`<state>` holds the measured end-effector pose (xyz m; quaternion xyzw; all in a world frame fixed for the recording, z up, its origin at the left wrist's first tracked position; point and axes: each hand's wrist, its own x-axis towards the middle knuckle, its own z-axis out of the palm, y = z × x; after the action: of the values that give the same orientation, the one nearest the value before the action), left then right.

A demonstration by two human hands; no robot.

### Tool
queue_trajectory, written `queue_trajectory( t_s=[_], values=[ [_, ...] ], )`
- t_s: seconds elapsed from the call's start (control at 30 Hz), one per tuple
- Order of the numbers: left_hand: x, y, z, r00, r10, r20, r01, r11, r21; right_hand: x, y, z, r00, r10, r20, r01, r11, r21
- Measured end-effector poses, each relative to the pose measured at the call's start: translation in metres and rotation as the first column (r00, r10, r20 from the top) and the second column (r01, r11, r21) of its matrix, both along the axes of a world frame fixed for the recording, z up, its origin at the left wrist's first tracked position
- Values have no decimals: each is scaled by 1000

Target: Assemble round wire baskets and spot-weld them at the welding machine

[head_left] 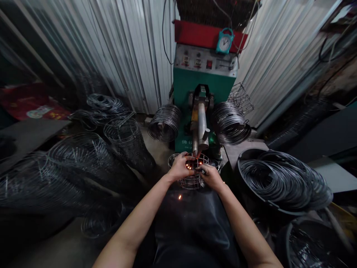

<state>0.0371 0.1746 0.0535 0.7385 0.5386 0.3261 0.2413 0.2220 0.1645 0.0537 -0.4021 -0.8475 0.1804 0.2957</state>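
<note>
A round wire basket (192,182) sits under the electrode tip of a green spot welder (184,83), with orange sparks flying around it. My left hand (181,167) grips the basket's left side, thumb and fingers curved over the wires. On the right side, my right hand (209,175) is closed on the basket near its front wires. The welder's metal arm (202,124) comes down to the wires just beyond my fingers. Part of the basket is hidden behind both hands.
Wire ring bundles (164,123) hang left of the welder, and another ring bundle (230,123) right. A black tub (242,186) of rings stands at right. Tall stacks of wire mesh (83,160) crowd the left. A teal clock (224,41) sits atop the machine.
</note>
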Motion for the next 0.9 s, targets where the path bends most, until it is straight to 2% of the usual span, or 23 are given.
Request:
queue_trajectory(
  t_s=[0.13, 0.27, 0.37, 0.43, 0.5, 0.53, 0.6, 0.67, 0.7, 0.77, 0.83, 0.9],
  values=[
    [1, 6, 4, 999, 42, -35, -41, 999, 11, -2, 7, -6, 998, -62, 15, 62, 998, 11],
    [3, 15, 8, 997, 58, -46, -59, 998, -13, -6, 14, -6, 993, -78, -88, 77, 997, -8],
    [4, 13, 6, 994, 87, -64, -87, 996, -5, -7, 5, -7, 965, -136, -223, 133, 991, -30],
    [4, 11, 3, 993, 98, -62, -97, 995, 16, -3, -5, -10, 888, -272, -371, 248, 962, -112],
    [3, 13, 0, 994, 97, -51, -95, 995, 30, 4, -14, -18, 731, -458, -506, 340, 887, -311],
    [3, 16, -1, 994, 103, -46, -101, 994, 28, 8, -18, -23, 640, -541, -545, 332, 835, -439],
    [2, 24, -2, 992, 125, -35, -125, 992, 6, 19, -22, -38, 499, -657, -565, 210, 725, -656],
    [2, 34, -1, 989, 143, -28, -144, 989, -16, 29, -28, -54, 444, -705, -553, 103, 653, -750],
    [1, 38, -1, 989, 147, -28, -148, 989, -18, 33, -33, -62, 441, -711, -547, 110, 648, -753],
    [2, 43, 1, 989, 144, -39, -144, 989, -9, 40, -48, -80, 481, -701, -527, 244, 684, -687],
    [2, 45, 2, 989, 138, -50, -139, 990, -2, 44, -68, -98, 571, -678, -462, 393, 720, -571],
    [3, 45, 2, 989, 136, -58, -136, 991, -3, 47, -86, -114, 667, -642, -378, 441, 749, -494]
  ],
)
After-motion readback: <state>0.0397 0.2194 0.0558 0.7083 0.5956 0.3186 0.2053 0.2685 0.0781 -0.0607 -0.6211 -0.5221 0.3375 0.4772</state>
